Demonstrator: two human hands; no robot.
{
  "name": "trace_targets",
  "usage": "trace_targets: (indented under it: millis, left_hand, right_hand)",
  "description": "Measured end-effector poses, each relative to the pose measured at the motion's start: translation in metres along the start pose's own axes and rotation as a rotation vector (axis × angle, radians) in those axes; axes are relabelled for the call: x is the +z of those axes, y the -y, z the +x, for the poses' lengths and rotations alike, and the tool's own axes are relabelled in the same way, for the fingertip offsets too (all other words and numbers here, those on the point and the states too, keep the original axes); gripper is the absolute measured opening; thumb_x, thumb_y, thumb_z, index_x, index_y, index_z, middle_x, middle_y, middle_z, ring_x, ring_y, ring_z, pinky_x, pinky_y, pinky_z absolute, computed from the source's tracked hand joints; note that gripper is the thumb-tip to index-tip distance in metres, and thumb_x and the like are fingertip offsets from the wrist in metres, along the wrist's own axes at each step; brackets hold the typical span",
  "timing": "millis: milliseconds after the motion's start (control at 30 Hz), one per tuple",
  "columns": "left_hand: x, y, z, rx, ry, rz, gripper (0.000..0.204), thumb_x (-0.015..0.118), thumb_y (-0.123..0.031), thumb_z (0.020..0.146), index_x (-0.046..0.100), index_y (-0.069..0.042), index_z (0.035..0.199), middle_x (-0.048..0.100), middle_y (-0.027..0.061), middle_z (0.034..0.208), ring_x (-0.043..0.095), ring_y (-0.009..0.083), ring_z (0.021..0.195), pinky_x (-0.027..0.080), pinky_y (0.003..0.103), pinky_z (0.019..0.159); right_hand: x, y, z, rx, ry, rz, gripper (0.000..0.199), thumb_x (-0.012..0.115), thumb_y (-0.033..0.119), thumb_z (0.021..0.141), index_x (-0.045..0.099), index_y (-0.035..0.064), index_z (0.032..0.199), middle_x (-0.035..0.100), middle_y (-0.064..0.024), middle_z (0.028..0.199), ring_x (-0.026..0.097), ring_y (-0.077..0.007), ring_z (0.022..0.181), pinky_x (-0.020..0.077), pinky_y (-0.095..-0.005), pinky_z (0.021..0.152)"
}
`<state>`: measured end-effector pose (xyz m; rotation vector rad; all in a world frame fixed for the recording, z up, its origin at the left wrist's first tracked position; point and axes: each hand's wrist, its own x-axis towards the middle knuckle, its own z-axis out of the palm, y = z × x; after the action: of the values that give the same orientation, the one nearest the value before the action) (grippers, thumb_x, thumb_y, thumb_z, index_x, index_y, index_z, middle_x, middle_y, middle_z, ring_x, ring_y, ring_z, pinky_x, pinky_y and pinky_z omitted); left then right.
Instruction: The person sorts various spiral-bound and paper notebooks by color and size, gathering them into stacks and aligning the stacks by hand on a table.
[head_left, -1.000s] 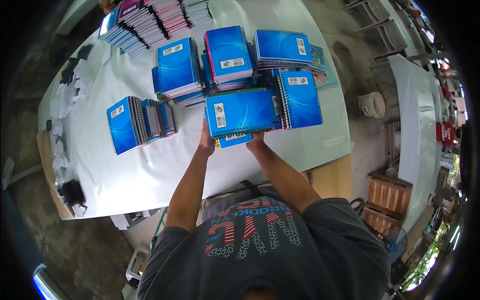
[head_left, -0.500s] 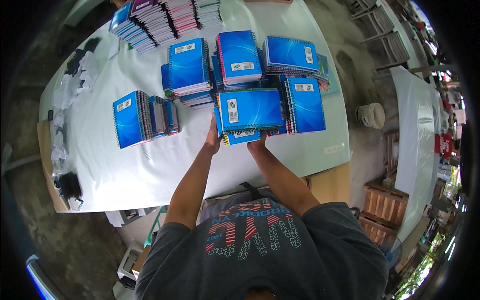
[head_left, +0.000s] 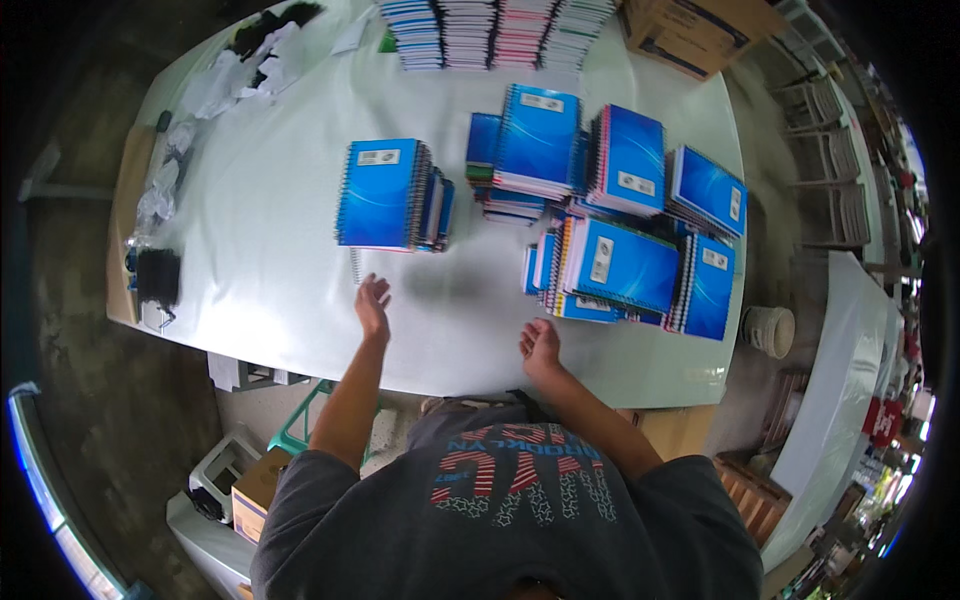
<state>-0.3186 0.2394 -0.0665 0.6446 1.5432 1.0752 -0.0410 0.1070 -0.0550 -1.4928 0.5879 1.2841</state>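
Observation:
My left hand hangs over the white-covered table with its fingers apart and nothing in it. Just beyond it stands a smaller stack of blue spiral notebooks, and a loose wire coil lies at its near edge. My right hand is empty too, its fingers loosely bent and apart. It is nearest to a stack of blue notebooks lying sideways, without touching it. Around that stack are other blue notebook piles: an upright one, one with pink-edged pages and a right-hand one.
Tall rows of notebooks line the table's far side, beside a cardboard box. Crumpled clear plastic lies at the far left. A white bucket stands on the floor right of the table. Green stool at lower left.
Both hands have let go of the sideways notebook stack and drawn back toward me, the left moving toward the smaller stack. My view has turned left, so the piles appear farther right.

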Motion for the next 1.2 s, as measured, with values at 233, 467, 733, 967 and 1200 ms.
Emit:
trace_targets:
  millis: [233, 467, 733, 967, 1200]
  left_hand:
    - [0.012, -0.022, 0.104, 0.212, 0.306, -0.143, 0.043, 0.046, -0.03, 0.091, 0.048, -0.001, 0.123, 0.053, 0.0132, 0.119, 0.05, 0.0219, 0.109, 0.037, 0.037, 0.096]
    - [0.038, -0.017, 0.156, 0.062, 0.777, 0.028, 0.047, 0.045, -0.032, 0.094, 0.038, -0.005, 0.131, 0.047, 0.01, 0.128, 0.046, 0.0228, 0.115, 0.04, 0.037, 0.096]
    - [0.048, -0.085, 0.133, -0.216, 0.744, -0.091, 0.036, 0.047, -0.025, 0.093, 0.048, -0.002, 0.121, 0.057, 0.0107, 0.112, 0.055, 0.019, 0.102, 0.047, 0.033, 0.087]
    - [0.054, -0.074, 0.135, -0.282, 0.775, -0.118, 0.037, 0.047, -0.025, 0.093, 0.048, -0.002, 0.122, 0.057, 0.0106, 0.112, 0.055, 0.0189, 0.101, 0.047, 0.033, 0.086]
    - [0.063, -0.071, 0.127, -0.328, 0.81, -0.124, 0.037, 0.047, -0.026, 0.093, 0.048, -0.002, 0.122, 0.057, 0.0105, 0.112, 0.055, 0.0188, 0.101, 0.047, 0.033, 0.086]
  right_hand:
    - [0.134, 0.0, -0.011, -0.066, 0.222, -0.188, 0.041, 0.058, 0.044, 0.081, 0.057, 0.0147, 0.11, 0.061, -0.0018, 0.099, 0.051, -0.0174, 0.097, 0.0383, -0.0338, 0.082]
    - [0.224, 0.012, 0.045, -0.109, 0.34, -0.184, 0.045, 0.05, 0.049, 0.086, 0.055, 0.0124, 0.111, 0.06, -0.0044, 0.102, 0.051, -0.0151, 0.101, 0.0407, -0.0344, 0.083]
    - [0.246, -0.001, 0.061, -0.046, 0.837, -0.024, 0.067, 0.025, 0.061, 0.091, 0.044, 0.0111, 0.131, 0.049, -0.0089, 0.128, 0.048, -0.0212, 0.115, 0.039, -0.0353, 0.097]
    - [0.248, 0.005, 0.042, -0.071, 0.799, -0.028, 0.073, 0.022, 0.066, 0.089, 0.04, 0.0106, 0.133, 0.048, -0.0096, 0.129, 0.048, -0.0221, 0.117, 0.0383, -0.0366, 0.098]
    - [0.235, -0.003, 0.048, -0.042, 0.711, -0.082, 0.079, 0.025, 0.072, 0.084, 0.037, 0.0126, 0.135, 0.048, -0.0089, 0.129, 0.047, -0.0214, 0.118, 0.0359, -0.0361, 0.1]
